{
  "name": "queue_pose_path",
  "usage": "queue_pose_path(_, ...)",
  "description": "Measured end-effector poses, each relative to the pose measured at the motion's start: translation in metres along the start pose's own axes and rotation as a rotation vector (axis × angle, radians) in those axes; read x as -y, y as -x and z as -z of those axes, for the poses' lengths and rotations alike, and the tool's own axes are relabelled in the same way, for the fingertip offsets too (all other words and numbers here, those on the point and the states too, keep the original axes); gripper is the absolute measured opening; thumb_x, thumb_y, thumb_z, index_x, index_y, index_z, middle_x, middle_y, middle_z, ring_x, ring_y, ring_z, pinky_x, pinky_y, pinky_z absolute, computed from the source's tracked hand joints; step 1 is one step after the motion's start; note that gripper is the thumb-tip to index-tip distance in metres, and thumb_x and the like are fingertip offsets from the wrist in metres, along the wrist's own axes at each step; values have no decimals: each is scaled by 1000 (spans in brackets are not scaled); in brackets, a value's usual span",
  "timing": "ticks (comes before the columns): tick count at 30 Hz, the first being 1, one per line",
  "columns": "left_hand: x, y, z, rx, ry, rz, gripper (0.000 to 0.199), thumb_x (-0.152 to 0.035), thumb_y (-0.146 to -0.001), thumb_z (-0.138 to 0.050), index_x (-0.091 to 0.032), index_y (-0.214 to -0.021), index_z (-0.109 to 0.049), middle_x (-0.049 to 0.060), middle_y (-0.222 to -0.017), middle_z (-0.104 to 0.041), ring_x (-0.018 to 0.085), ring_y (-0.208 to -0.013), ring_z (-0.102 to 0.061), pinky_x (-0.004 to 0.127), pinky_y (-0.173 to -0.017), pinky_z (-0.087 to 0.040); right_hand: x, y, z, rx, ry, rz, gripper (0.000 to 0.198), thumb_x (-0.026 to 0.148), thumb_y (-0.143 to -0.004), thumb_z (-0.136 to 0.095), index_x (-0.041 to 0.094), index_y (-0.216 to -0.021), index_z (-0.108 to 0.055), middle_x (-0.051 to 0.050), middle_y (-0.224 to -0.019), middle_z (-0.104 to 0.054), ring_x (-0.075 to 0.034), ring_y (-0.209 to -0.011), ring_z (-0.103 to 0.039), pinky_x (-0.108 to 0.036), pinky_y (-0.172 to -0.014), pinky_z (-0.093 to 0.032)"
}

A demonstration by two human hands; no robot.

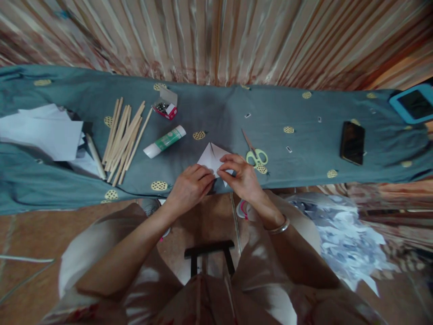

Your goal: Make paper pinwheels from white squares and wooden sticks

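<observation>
A small piece of white paper (pixel 209 155) with a slit or crease at its top corner lies near the front edge of the cloth-covered table. My left hand (pixel 190 186) has its fingers curled together on the paper's lower left part. On the other side, my right hand (pixel 242 177) pinches the paper's right part between thumb and fingers. The fingertips hide the lower part of the sheet. Just right of my right hand lie green-handled scissors (pixel 256 155), blades apart. A green and white glue stick (pixel 165 141) rests to the left of the paper.
Several wooden sticks (pixel 123 140), a white sheet stack (pixel 43 131) and a small red open box (pixel 165 104) of metal bits are on the left. A black phone (pixel 352 142) and blue-framed device (pixel 414 103) lie right. Paper scraps (pixel 348 239) heap below the table's right side.
</observation>
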State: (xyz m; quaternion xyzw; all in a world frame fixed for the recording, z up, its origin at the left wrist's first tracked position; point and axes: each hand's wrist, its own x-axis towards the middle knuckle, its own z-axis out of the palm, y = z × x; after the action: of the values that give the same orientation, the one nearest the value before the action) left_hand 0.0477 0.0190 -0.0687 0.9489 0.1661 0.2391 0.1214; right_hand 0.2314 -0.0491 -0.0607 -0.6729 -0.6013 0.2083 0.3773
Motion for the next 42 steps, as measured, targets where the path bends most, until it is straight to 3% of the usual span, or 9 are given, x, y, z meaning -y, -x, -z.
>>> queue_pose_path(8,-1,1,-1,3,6,7,23,-20,-96,-51,-14,-113,-65,9,-101,-71,21,-94,-62,35,-81,-53,1,-1,-5,-40,50,-24,11,18,-82,-63,23,-74,-69,-6,-104,-70,-22,-102,-63,-41,-94,-50)
queue_pose_path(28,-1,-1,-3,24,37,43,24,-19,-97,-48,-15,-109,-68,10,-99,-68,21,-94,-58,37,-82,-53,3,-2,-12,-85,82,-83,9,16,-79,-63,22,-72,-64,-8,-103,-69,-24,-102,-63,-42,-94,-48)
queue_pose_path(42,-1,-1,-3,12,32,27,22,-17,-96,-51,-12,-108,-68,10,-100,-69,22,-94,-57,36,-81,-53,2,0,-11,-85,95,-41,5,20,-83,-62,22,-80,-66,-7,-102,-69,-24,-102,-62,-42,-94,-49)
